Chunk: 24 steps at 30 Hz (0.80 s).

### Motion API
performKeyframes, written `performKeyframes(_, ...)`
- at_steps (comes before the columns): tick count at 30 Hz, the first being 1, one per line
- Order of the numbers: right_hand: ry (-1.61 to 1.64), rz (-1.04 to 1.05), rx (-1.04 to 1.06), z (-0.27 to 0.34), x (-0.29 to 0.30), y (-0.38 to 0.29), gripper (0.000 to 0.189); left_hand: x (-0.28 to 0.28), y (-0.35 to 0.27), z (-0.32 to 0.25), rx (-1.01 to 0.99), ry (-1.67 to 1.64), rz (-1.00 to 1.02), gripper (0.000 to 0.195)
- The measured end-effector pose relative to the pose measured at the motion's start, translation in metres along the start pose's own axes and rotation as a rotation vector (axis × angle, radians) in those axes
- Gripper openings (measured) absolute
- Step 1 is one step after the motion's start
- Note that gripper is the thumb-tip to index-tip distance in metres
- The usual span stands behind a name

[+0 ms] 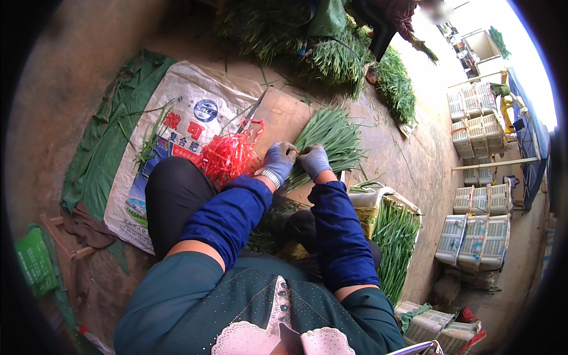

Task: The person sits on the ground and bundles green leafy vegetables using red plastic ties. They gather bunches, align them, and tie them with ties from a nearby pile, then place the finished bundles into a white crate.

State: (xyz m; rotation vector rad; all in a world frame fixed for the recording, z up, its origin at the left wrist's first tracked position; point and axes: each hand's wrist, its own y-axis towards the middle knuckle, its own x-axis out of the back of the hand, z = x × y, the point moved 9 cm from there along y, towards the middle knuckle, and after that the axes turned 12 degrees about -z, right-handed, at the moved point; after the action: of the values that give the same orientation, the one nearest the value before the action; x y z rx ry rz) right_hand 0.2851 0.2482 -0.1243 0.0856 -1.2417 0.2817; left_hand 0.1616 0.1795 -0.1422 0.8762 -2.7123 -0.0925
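Observation:
My left hand (pixel 279 159), in a blue-grey glove with a metal watch band at the wrist, pinches a red plastic strip at the near side of a bundle of long green leaves (pixel 333 137), probably Chinese chives. Close beside it, my right hand (pixel 315 162) wears a matching glove, its fingers bent together at the same strip. Only a small red bit shows between the fingertips. The bundle lies on a wooden board (pixel 282 113), leaf tips fanned away to the right. A tangled heap of red plastic strips (pixel 230 155) sits just left of my left hand.
A white crate (pixel 386 193) packed with green leaves stands by my right arm. Printed woven sacking (pixel 159 106) covers the ground at left. Large leaf bundles (pixel 337 57) lie ahead, near another person (pixel 386 26) holding leaves. Stacked white crates (pixel 477 133) line the right.

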Motion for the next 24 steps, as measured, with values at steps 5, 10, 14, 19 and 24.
performKeyframes(5, -0.042, 0.009, 0.028, 0.008, 0.0, 0.0, 0.021, 0.0, 0.0, 0.01, 0.053, 0.018, 0.019, 0.007)
performKeyframes(10, 0.01, -0.003, -0.015, -0.004, -0.006, 0.003, 0.021, -0.001, 0.002, 0.01, 0.144, -0.029, 0.025, 0.006)
performKeyframes(14, 0.011, -0.073, 0.043, -0.006, -0.003, 0.004, 0.021, -0.012, 0.004, 0.028, 0.371, -0.126, 0.124, 0.006)
performKeyframes(19, 0.074, -0.069, 0.065, -0.006, -0.005, 0.005, 0.02, -0.02, 0.02, 0.039, 0.249, -0.113, 0.384, 0.006)
performKeyframes(24, 0.093, -0.075, 0.077, 0.009, 0.004, 0.0, 0.018, -0.027, 0.034, 0.03, 0.111, -0.121, 0.598, 0.01)
